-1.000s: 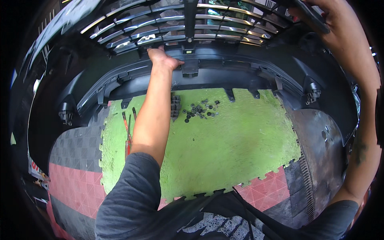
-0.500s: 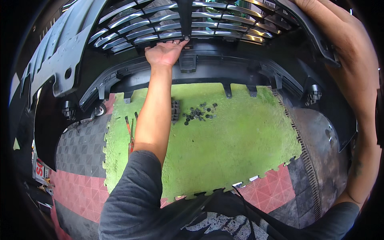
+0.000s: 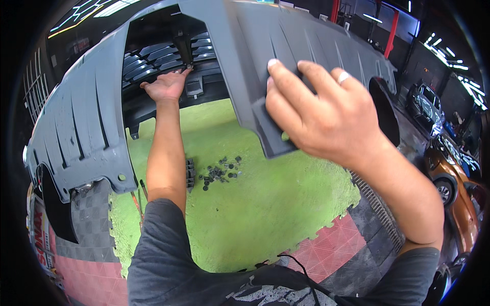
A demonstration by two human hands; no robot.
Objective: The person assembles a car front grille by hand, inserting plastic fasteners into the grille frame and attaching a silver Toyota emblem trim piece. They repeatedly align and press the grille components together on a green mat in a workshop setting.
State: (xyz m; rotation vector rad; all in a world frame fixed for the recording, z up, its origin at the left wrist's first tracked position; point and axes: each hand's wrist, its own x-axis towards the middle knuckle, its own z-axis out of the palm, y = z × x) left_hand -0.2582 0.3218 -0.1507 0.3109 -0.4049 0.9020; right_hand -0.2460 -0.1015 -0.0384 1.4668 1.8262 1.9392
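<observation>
A car front bumper cover stands over the mat, its grey lower panel [image 3: 219, 30] facing me around a large opening. Through that opening my left hand [image 3: 164, 85] reaches, palm up and fingers apart, at the lower edge of the slatted grille [image 3: 148, 58]. One of its fingers extends to a small fastener on the grille's central post [image 3: 182, 48]. My right hand [image 3: 326, 115] is over the panel right of the opening, fingers spread and slightly bent; whether the fingertips touch it I cannot tell. Neither hand visibly grips anything.
Dark clips [image 3: 217, 173] lie scattered on the green foam mat [image 3: 265, 204], beside a black compartment tray [image 3: 190, 176]. Red-handled tools [image 3: 137, 204] lie left of my left arm. An orange car [image 3: 454, 188] and a dark car [image 3: 426, 104] stand at the right.
My view has shifted, bringing the grey panel's outer face in sight. My right hand has moved from the upper right edge down and left over the panel; the left stays at the grille.
</observation>
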